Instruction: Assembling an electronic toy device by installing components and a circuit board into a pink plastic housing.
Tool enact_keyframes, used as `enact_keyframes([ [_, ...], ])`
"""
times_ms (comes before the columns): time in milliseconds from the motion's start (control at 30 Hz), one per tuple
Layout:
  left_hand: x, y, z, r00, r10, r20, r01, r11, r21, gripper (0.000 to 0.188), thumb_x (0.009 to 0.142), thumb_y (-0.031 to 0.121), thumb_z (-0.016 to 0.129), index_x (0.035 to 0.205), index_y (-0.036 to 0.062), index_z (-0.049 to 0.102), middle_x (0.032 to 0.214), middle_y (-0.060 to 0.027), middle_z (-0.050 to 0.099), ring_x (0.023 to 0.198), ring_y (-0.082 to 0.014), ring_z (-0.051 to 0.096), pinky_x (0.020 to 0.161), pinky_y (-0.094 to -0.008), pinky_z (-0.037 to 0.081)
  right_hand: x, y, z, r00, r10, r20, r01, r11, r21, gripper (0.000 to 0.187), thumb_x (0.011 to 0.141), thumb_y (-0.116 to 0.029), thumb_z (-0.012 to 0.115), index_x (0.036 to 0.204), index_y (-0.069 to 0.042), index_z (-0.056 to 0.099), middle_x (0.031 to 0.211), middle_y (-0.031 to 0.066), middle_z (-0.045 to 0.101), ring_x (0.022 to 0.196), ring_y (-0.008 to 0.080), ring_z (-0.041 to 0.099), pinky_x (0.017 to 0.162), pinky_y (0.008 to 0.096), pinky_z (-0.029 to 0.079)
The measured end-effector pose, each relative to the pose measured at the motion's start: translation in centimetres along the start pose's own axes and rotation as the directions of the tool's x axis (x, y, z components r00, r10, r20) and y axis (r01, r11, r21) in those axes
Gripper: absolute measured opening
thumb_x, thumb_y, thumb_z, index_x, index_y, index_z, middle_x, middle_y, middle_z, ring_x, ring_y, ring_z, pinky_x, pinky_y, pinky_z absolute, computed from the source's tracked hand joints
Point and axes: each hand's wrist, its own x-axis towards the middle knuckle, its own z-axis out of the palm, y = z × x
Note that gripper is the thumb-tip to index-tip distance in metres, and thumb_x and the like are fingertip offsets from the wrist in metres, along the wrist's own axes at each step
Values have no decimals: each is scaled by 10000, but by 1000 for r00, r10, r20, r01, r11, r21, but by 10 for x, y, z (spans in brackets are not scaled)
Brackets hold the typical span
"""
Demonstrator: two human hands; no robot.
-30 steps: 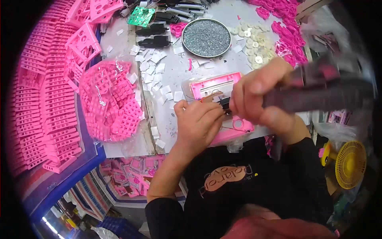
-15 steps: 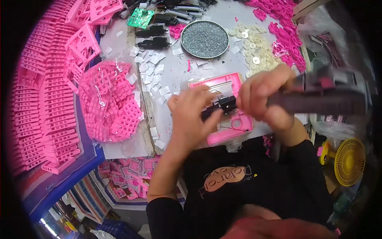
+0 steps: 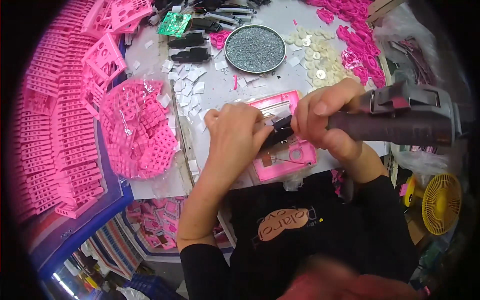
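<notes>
My right hand [image 3: 327,117] is wrapped round a dark grey power screwdriver [image 3: 400,122], which points left with its thick end at the right. Its tip is hidden behind my fingers and a black part. My left hand [image 3: 231,132] is closed on that small black plastic part [image 3: 281,134], thumb and fingers at its left end. The part sits tilted over an open pink plastic casing [image 3: 282,170], close to the tool's front. Wires and a round opening show inside the casing, which rests on the table under both hands.
A round dish of small screws [image 3: 255,48] stands beyond my hands. Cream discs [image 3: 315,57] and magenta parts [image 3: 357,40] lie to its right. White paper squares [image 3: 187,90], a bag of pink keypads [image 3: 135,130], and stacked pink casings [image 3: 55,120] are leftward. A yellow fan [image 3: 441,204] stands lower right.
My left hand has shifted slightly left, and the black part has tilted more steeply. The screwdriver and my right hand have moved slightly left, staying beside the part.
</notes>
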Motion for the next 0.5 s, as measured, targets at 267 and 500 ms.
enact_keyframes([
  [267,-56,8,38,944,45,-328,-20,997,81,376,762,280,798,1065,125,640,962,-15,648,880,-215,577,855,-414,289,0,12,2,997,-13,76,18,998,-59,323,914,-211,736,1140,-116,527,631,6,525,567,156,521,593,327,472],
  [500,-52,2,39,976,14,-219,-10,1000,21,498,732,350,825,1141,129,646,992,9,645,901,-187,575,835,-432,275,1,20,6,991,51,127,-32,988,-149,271,900,-125,731,1112,-132,561,653,23,546,597,180,539,615,347,488],
])
